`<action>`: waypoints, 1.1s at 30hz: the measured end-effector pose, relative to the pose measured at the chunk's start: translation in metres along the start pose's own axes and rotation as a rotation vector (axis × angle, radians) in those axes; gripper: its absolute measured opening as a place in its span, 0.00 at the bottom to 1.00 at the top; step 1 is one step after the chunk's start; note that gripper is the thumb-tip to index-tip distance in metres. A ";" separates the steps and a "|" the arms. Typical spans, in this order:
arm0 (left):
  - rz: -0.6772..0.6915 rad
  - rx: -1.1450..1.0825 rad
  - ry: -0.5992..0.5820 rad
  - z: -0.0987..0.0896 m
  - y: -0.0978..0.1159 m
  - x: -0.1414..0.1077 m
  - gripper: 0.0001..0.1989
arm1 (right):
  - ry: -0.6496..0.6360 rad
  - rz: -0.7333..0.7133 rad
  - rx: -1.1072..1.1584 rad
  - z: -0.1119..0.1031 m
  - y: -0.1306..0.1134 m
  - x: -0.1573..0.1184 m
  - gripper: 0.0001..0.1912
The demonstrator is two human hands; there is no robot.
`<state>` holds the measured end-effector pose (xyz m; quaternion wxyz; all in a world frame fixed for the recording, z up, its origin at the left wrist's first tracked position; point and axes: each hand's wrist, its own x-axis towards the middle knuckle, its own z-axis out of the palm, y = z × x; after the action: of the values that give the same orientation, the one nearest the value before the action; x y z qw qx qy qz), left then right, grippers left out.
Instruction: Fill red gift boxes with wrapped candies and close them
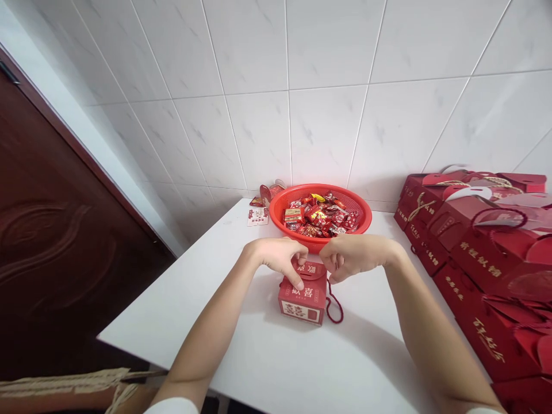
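A small red candy box (304, 293) with gold lettering, a rounded lid flap and a pale printed end lies on the white table in front of me. My left hand (280, 259) is bent over its far left part, thumb pressed on the lid and fingers curled at the far side. My right hand (356, 254) grips at the far right corner of the box, fingers curled in; where its fingertips touch is partly hidden. From the right side of the box a dark red cord (335, 309) loops onto the table.
Just behind the hands stands a red plastic basket (364, 215) of wrapped candies (321, 215). Left of it lie a small printed card (257, 216) and red packaging. Stacked red gift boxes (474, 253) line the right side. A white table (207, 276) meets the tiled wall; a dark door (64, 218) is at left.
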<state>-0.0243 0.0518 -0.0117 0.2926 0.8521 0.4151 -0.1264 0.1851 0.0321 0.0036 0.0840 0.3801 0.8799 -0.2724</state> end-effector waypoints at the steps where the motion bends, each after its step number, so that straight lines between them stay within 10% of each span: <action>1: -0.019 0.005 0.004 0.000 -0.001 0.000 0.26 | -0.039 -0.045 0.039 0.000 0.005 0.003 0.06; 14: -0.079 -0.163 -0.060 -0.001 -0.010 0.003 0.33 | -0.354 -0.208 0.539 0.009 0.040 0.031 0.22; 33: -0.022 -0.275 -0.020 -0.003 -0.005 -0.006 0.17 | -0.140 -0.219 0.817 0.010 0.042 0.035 0.20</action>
<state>-0.0319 0.0522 -0.0085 0.4096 0.7980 0.4347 -0.0800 0.1906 0.0722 -0.0343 -0.0435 0.2669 0.7272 -0.6309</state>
